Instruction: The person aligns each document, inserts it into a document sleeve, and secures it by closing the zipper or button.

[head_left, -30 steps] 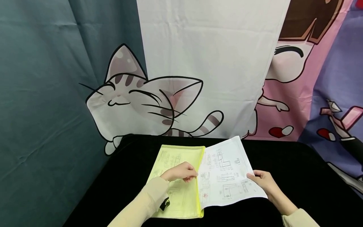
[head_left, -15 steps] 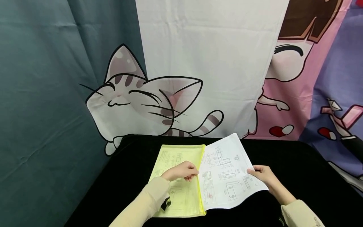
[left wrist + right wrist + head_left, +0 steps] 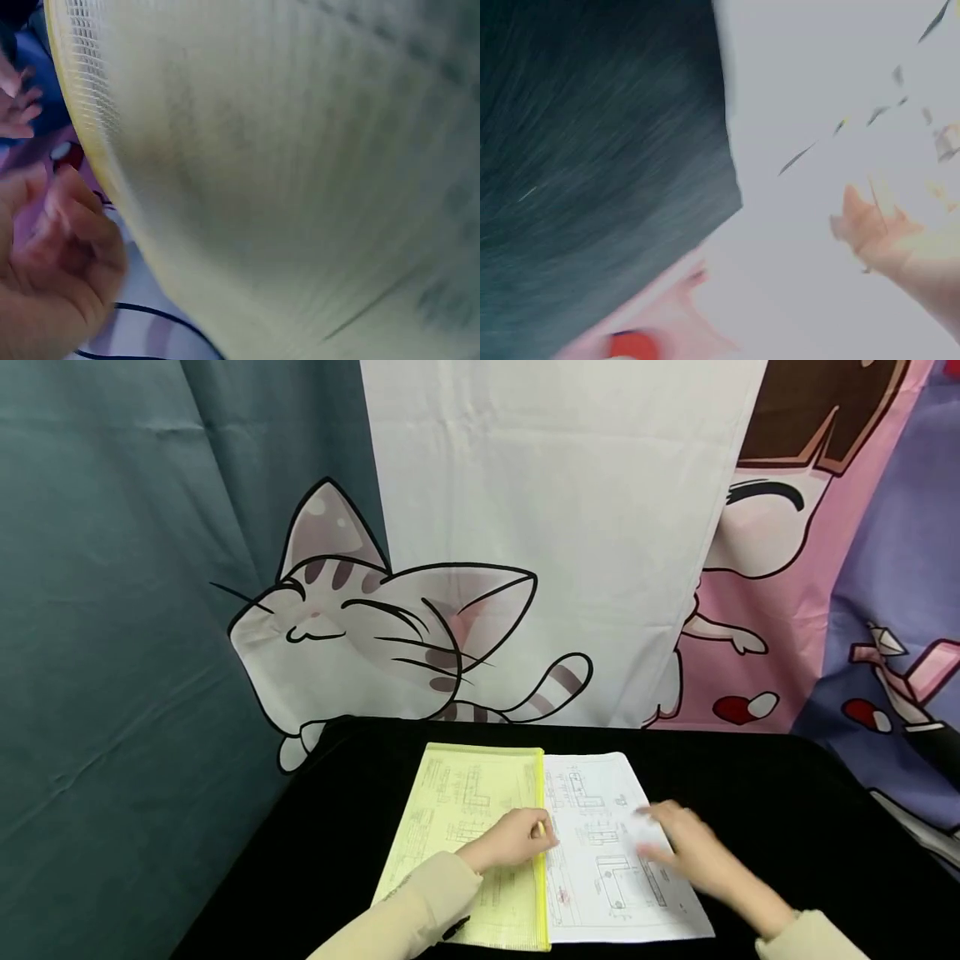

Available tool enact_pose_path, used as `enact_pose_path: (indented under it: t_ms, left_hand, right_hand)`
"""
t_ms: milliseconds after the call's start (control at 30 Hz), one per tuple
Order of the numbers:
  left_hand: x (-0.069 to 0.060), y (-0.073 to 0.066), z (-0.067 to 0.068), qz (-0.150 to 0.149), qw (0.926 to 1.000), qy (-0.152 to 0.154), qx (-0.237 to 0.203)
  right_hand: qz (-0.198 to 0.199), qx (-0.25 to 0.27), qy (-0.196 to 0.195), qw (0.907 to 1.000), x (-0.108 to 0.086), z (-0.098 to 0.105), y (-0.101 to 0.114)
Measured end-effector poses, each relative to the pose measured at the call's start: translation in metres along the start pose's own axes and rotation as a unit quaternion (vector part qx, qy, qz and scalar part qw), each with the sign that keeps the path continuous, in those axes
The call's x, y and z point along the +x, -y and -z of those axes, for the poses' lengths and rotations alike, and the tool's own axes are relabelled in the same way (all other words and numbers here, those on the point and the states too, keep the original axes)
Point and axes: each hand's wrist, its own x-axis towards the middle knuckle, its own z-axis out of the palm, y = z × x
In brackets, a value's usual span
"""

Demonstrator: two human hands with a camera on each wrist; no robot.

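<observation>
In the head view a translucent yellow zip folder (image 3: 435, 793) lies on the black surface, with a printed drawing showing through it. My left hand (image 3: 513, 837) reaches across it, its curled fingers pinching the right edge; in the left wrist view the fingers (image 3: 94, 229) stand close to the yellow rim. A white sheet (image 3: 592, 893) with technical drawings lies flat to the right, its left side meeting the folder's edge. Whether part of it is inside cannot be told. Above the sheet's right edge my right hand (image 3: 693, 852) is blurred, thumb and fingers spread, holding nothing.
The black-covered table (image 3: 345, 827) extends around the folder and sheet. Behind it hangs a cloth backdrop (image 3: 525, 485) with cartoon figures. A small black object (image 3: 455, 929) shows by the left sleeve.
My right hand has let go of the sheet, which has dropped from a raised, curved position to lie flat. The left hand has shifted slightly right and nearer.
</observation>
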Motion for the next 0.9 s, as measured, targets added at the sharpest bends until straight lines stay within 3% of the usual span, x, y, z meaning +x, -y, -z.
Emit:
enact_pose_path:
  t_ms: [67,133,200,267,300,367,433,500,600,800,900]
  left_hand:
    - [-0.001,-0.006,0.001,-0.049,0.9944,0.053,0.077]
    - [-0.002,-0.013,0.004,-0.1,0.9759,0.111,0.16]
    - [-0.004,-0.018,0.005,-0.132,0.9512,0.162,0.227]
    - [-0.007,-0.022,0.005,-0.144,0.9336,0.198,0.262]
    - [-0.007,-0.023,0.004,-0.145,0.9288,0.209,0.27]
    - [-0.008,-0.023,0.004,-0.139,0.9277,0.221,0.267]
    - [-0.008,-0.022,0.006,-0.136,0.932,0.227,0.248]
    - [-0.006,-0.02,0.009,-0.139,0.9375,0.23,0.221]
    - [-0.004,-0.016,0.015,-0.139,0.9445,0.241,0.174]
    - [-0.004,-0.01,0.029,-0.12,0.9514,0.273,0.078]
    - [-0.003,-0.008,0.032,-0.129,0.9526,0.271,0.048]
  right_hand:
    - [0.138,-0.055,-0.001,0.9889,-0.006,-0.007,0.027]
    - [0.261,-0.108,0.007,0.9593,-0.011,-0.017,0.052]
    - [0.347,-0.155,0.008,0.925,-0.014,-0.027,0.071]
    - [0.405,-0.195,-0.013,0.893,-0.015,-0.037,0.083]
    - [0.425,-0.213,-0.026,0.8796,-0.014,-0.041,0.086]
    - [0.45,-0.233,-0.055,0.8601,-0.013,-0.047,0.09]
    - [0.463,-0.251,-0.096,0.8449,-0.01,-0.051,0.09]
    - [0.467,-0.255,-0.126,0.837,-0.007,-0.053,0.091]
    - [0.463,-0.258,-0.15,0.8342,-0.003,-0.052,0.093]
    - [0.423,-0.213,-0.175,0.8634,0.003,-0.052,0.091]
    - [0.419,-0.187,-0.197,0.8664,0.006,-0.055,0.092]
